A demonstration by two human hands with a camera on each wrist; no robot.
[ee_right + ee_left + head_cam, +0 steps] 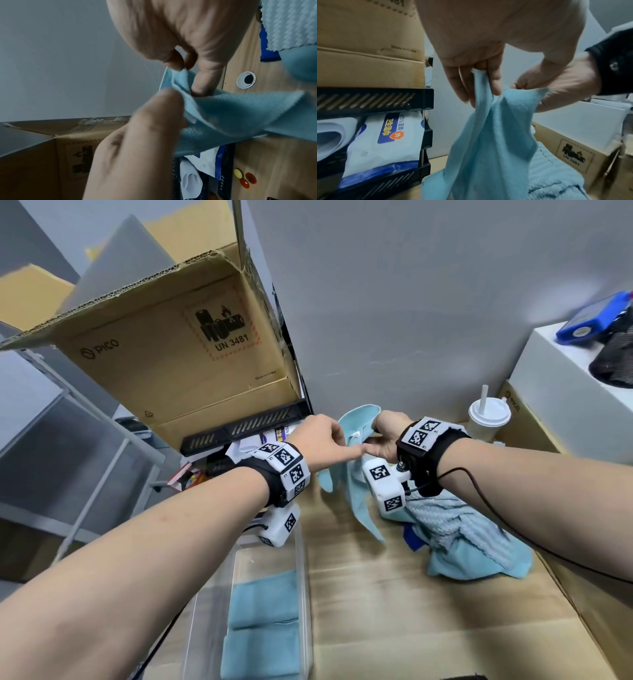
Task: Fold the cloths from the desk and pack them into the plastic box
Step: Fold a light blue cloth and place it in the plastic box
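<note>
A light blue cloth [356, 440] hangs in the air above the wooden worktop [411, 628], soft and fleecy, draping in loose folds. Left hand [322, 440] pinches its top edge, fingers curled tight; right hand [385, 436] pinches the neighbouring edge the same way. In the clear plastic box [305, 577] lie two folded blue cloths [263, 621]. A ribbed cloth pile [462, 539] sits to the right.

A plain grey wall [428, 302] rises behind the wooden desk [411, 611]
</note>
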